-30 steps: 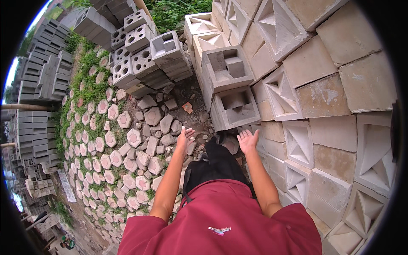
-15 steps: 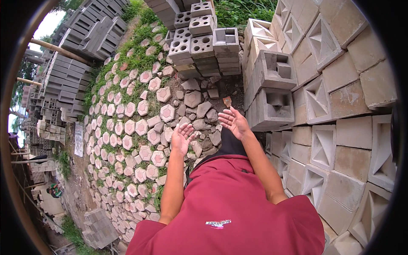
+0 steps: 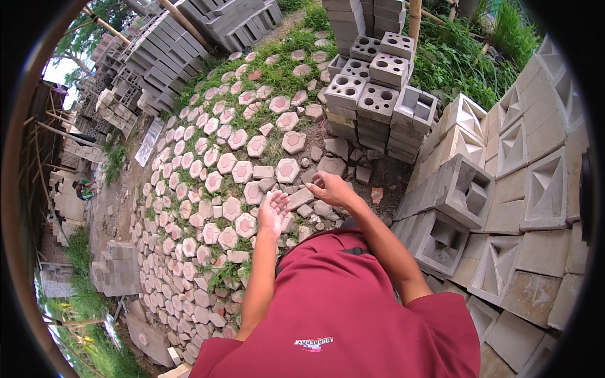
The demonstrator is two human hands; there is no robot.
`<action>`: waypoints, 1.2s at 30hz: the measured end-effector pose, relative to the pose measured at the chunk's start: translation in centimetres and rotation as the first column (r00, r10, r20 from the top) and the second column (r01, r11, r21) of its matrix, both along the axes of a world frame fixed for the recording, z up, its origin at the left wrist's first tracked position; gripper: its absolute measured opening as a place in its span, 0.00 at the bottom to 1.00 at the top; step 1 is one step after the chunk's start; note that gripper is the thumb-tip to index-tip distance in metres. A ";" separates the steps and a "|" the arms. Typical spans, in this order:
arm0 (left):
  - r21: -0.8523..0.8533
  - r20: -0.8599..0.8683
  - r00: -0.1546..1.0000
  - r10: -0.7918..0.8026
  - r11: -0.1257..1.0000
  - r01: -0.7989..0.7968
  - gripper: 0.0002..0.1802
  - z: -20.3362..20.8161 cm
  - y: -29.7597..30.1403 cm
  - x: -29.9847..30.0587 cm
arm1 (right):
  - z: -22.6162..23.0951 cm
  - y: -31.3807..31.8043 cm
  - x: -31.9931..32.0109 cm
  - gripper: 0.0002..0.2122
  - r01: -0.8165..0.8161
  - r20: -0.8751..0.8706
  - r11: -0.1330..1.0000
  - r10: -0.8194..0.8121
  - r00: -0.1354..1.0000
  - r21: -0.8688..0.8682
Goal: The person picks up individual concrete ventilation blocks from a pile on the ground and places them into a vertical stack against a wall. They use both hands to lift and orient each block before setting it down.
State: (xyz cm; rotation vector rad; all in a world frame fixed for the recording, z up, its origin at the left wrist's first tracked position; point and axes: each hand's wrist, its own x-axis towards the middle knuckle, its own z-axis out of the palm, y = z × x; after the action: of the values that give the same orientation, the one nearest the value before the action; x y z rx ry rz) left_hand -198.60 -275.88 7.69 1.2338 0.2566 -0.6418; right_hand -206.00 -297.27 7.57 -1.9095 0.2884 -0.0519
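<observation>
My left hand is held palm up in front of my body, its fingers apart and a little bent, with nothing in it. To its right, my right hand is turned palm inward and points left, its fingers loosely bent and apart, also without anything in it. A gap separates the two hands, and neither touches a block. Below them lies a path of hexagonal paving stones with pinkish centres. Broken grey stones lie just beyond my right hand.
Ahead stands a stack of grey blocks with round holes. Hollow blocks and pale blocks with triangular recesses pile up on my right. An orange brick fragment lies on the soil. Far left, a person is low to the ground.
My view has swung left, so the stacks ahead now appear further right. My right hand has turned from palm up to palm inward, its fingers more bent. The left stays palm up.
</observation>
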 end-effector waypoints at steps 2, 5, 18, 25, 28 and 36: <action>-0.010 0.018 0.998 0.056 0.998 -0.056 0.21 -0.4 -0.9 0.4 | -0.2 -0.9 2.3 0.21 -0.018 0.030 1.000 0.018 0.999 -0.019; 0.030 0.159 0.976 0.151 0.987 -0.157 0.19 -1.6 -1.1 0.3 | -1.4 -1.0 4.9 0.19 0.028 0.153 0.999 -0.022 0.988 -0.041; 0.076 0.101 0.868 0.487 0.866 -0.495 0.16 -6.9 4.4 5.0 | -8.1 3.6 14.5 0.18 -0.159 -0.044 0.987 0.160 0.986 0.009; 0.222 -0.079 0.836 0.543 0.827 -0.516 0.16 -8.6 11.4 16.0 | -10.8 11.0 28.4 0.16 -0.343 -0.270 0.932 0.302 0.914 -0.119; 0.236 -0.156 0.794 0.588 0.802 -0.548 0.16 -6.7 16.1 22.4 | -9.7 16.3 37.0 0.17 -0.468 -0.325 0.874 0.409 0.853 -0.128; 0.321 -0.086 0.707 0.702 0.691 -0.647 0.17 2.8 30.0 39.2 | 4.1 32.0 58.3 0.17 -0.723 -0.208 0.681 0.694 0.689 -0.120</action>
State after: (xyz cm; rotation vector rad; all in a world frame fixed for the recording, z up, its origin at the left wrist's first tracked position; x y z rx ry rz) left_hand -159.45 -245.85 10.44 1.2115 0.9607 -0.0676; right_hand -147.65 -265.27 11.68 -2.1031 -0.4059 0.6153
